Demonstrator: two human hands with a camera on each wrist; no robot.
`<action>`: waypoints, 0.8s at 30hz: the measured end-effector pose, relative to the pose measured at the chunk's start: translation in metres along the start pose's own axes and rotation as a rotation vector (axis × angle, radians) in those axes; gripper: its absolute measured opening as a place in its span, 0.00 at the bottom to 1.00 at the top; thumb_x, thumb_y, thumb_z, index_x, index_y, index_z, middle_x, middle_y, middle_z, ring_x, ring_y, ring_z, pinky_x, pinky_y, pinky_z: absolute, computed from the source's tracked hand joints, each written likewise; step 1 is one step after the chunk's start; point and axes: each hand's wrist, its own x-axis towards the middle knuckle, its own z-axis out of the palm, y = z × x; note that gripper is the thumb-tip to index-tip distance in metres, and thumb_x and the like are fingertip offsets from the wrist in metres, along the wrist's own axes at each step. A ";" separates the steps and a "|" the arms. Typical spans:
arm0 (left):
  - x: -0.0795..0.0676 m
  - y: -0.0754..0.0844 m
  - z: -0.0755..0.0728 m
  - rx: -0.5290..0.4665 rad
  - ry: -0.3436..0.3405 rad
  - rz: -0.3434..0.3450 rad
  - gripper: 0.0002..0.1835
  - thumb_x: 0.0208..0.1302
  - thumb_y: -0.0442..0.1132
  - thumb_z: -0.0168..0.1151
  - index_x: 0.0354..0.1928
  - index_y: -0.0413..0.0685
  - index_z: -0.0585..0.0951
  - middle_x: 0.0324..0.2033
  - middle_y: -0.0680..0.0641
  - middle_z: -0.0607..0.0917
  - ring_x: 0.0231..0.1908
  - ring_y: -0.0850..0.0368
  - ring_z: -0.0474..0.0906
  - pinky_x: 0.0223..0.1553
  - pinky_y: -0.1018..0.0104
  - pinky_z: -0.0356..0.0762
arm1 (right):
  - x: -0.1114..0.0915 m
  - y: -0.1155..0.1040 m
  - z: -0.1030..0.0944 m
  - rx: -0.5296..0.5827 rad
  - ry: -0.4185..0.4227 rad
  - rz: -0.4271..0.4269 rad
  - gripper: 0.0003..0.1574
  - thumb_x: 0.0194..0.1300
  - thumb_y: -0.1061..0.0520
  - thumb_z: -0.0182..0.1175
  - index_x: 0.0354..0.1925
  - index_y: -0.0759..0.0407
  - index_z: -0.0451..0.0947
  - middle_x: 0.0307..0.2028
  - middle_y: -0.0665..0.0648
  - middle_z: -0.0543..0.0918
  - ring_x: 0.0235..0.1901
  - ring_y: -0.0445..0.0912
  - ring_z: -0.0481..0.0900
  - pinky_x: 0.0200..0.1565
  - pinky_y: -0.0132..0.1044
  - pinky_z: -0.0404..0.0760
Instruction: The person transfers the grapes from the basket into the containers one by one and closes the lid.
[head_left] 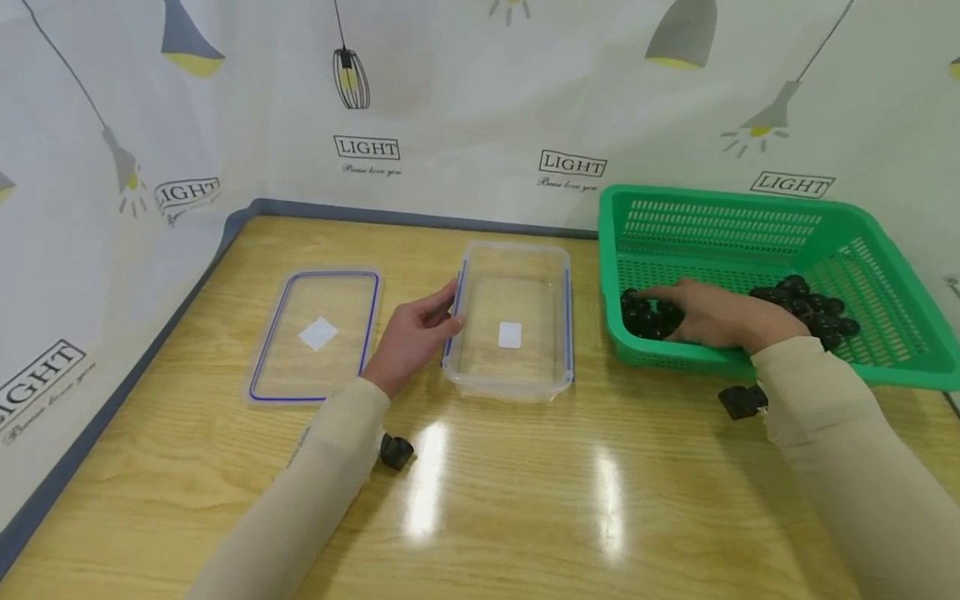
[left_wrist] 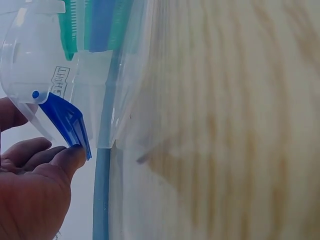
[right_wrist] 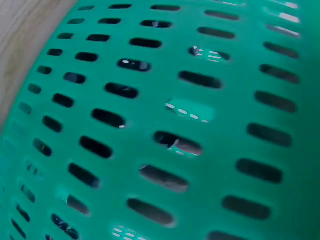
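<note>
Two hands worked on the wooden table (head_left: pixel 480 500). The left hand (head_left: pixel 415 333) rested against the left long wall of the clear container (head_left: pixel 512 321), which stood near the table's middle toward its far edge; its fingers (left_wrist: pixel 67 156) were loosely extended, one tip touching the blue latch (left_wrist: pixel 65 122), gripping nothing. The clear lid (head_left: pixel 315 333) lay flat just left of that hand. The right hand (head_left: pixel 705 315) reached into the green basket (head_left: pixel 750 225) at the table's right edge, lying over a cluster of dark round fruits (head_left: pixel 648 317); whether its fingers pinched any could not be told. More fruits (head_left: pixel 813 308) lay beside it.
</note>
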 end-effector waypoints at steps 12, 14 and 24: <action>-0.001 -0.003 0.000 0.004 0.002 -0.016 0.30 0.71 0.35 0.60 0.72 0.49 0.64 0.71 0.49 0.64 0.67 0.58 0.64 0.61 0.67 0.69 | 0.009 0.009 0.007 -0.032 0.050 0.020 0.40 0.61 0.54 0.69 0.66 0.59 0.62 0.60 0.82 0.59 0.48 0.72 0.73 0.43 0.64 0.76; -0.002 -0.001 -0.001 0.008 0.012 -0.018 0.30 0.71 0.36 0.60 0.72 0.49 0.64 0.71 0.50 0.65 0.67 0.59 0.64 0.61 0.67 0.69 | 0.010 0.007 0.006 -0.027 0.043 0.036 0.42 0.62 0.50 0.69 0.68 0.58 0.62 0.61 0.82 0.57 0.48 0.70 0.74 0.43 0.63 0.76; -0.001 -0.003 -0.002 -0.007 0.002 -0.016 0.31 0.71 0.34 0.60 0.73 0.48 0.64 0.71 0.48 0.64 0.68 0.57 0.62 0.62 0.65 0.68 | 0.012 0.007 0.009 -0.017 0.009 0.057 0.43 0.63 0.52 0.66 0.69 0.60 0.58 0.61 0.82 0.55 0.50 0.69 0.71 0.45 0.63 0.75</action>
